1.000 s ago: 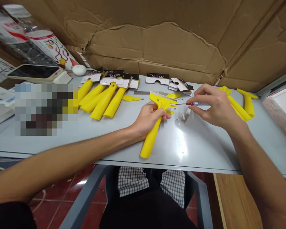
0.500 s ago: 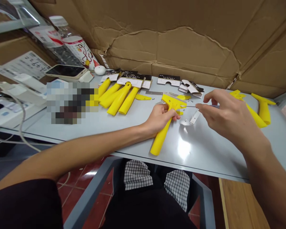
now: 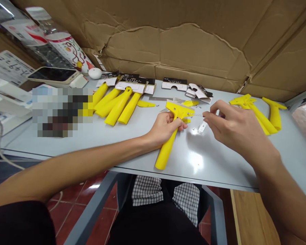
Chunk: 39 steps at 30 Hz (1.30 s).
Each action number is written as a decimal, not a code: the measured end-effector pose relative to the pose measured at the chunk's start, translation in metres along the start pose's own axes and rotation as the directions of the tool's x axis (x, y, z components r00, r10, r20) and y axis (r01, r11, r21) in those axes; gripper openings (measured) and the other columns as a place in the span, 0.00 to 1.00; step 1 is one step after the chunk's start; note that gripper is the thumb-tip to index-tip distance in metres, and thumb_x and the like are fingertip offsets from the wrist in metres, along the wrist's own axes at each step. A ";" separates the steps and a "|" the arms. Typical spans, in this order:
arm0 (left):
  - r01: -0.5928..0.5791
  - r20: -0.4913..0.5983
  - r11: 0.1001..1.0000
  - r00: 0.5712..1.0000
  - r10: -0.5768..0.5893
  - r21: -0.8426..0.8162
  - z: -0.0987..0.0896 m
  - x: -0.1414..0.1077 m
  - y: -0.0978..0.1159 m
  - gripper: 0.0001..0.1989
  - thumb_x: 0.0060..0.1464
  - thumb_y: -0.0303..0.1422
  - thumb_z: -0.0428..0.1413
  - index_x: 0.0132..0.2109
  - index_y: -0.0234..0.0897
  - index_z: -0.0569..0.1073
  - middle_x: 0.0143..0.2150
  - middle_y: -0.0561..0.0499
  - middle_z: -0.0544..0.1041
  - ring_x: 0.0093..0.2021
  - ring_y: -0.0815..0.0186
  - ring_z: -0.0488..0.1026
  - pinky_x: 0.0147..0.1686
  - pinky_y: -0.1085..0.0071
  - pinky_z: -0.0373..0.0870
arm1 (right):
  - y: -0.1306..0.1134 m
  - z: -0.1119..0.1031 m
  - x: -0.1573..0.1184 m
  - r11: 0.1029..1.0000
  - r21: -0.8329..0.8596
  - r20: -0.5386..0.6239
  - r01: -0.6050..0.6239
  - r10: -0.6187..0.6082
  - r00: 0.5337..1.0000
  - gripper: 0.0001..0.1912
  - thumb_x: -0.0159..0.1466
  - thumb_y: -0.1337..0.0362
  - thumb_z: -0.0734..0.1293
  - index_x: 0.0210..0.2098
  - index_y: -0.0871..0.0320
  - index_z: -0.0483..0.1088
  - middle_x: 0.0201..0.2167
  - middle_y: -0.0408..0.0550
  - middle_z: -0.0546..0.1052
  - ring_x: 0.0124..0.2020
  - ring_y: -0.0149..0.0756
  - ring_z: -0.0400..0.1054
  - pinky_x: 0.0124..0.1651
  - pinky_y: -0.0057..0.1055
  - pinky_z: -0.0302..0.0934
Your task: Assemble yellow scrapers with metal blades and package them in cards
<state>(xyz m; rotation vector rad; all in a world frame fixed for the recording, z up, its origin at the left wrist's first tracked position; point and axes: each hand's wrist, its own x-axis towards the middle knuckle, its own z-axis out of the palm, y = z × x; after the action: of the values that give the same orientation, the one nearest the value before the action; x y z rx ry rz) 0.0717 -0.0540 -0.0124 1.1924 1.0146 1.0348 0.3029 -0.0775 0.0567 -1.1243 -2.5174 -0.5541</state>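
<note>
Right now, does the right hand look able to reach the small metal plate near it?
Probably yes: the small metal plate lies close beside the right hand, with no object visible between them, though that hand holds a screwdriver.

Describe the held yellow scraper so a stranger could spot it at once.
Over the grey table, near the picture's middle, find the left hand. It grips the yellow scraper, wide head pointing away from the person. Unlike other yellow pieces, it has a thin metal shaft at its head.

Head-worn view (forward, downward) over the table point(image 3: 219, 163)
</note>
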 end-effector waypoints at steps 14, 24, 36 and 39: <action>-0.002 0.005 0.999 1.000 0.002 0.048 -0.002 -0.003 0.005 0.10 0.50 0.32 0.59 0.22 0.39 0.74 0.33 0.44 0.85 0.41 0.58 0.83 0.48 0.62 0.77 | 0.004 0.003 0.000 0.990 0.128 -0.053 -0.056 0.063 0.997 0.12 0.75 0.65 0.67 0.37 0.51 0.81 0.41 0.50 0.83 0.27 0.37 0.67 0.29 0.40 0.58; -0.072 0.060 0.989 0.996 0.064 0.133 0.003 -0.008 0.008 0.07 0.49 0.30 0.58 0.24 0.39 0.75 0.29 0.48 0.82 0.34 0.60 0.80 0.39 0.64 0.75 | -0.009 0.000 0.005 0.875 0.473 -0.106 -0.104 0.173 0.979 0.04 0.73 0.61 0.73 0.42 0.45 0.82 0.42 0.46 0.85 0.39 0.45 0.79 0.38 0.44 0.73; -0.067 0.042 0.992 0.997 0.063 0.104 0.002 -0.006 0.009 0.08 0.50 0.29 0.58 0.24 0.39 0.75 0.29 0.47 0.82 0.35 0.60 0.80 0.41 0.64 0.77 | -0.002 0.011 0.004 0.919 0.382 0.114 -0.096 0.056 0.992 0.14 0.75 0.64 0.66 0.51 0.44 0.83 0.37 0.45 0.85 0.34 0.43 0.78 0.36 0.40 0.65; -0.047 0.016 0.994 0.999 0.045 0.101 0.002 -0.006 0.009 0.08 0.51 0.29 0.58 0.24 0.39 0.75 0.30 0.46 0.83 0.37 0.59 0.81 0.41 0.64 0.77 | 0.003 0.011 0.004 0.914 0.399 0.061 -0.075 0.055 0.997 0.14 0.74 0.66 0.66 0.50 0.46 0.83 0.37 0.46 0.84 0.33 0.43 0.77 0.37 0.40 0.66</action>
<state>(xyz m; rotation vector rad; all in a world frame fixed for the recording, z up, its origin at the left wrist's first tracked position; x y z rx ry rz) 0.0718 -0.0596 -0.0031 1.3095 1.0432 1.0196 0.3011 -0.0676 0.0498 -1.0646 -2.4654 0.0157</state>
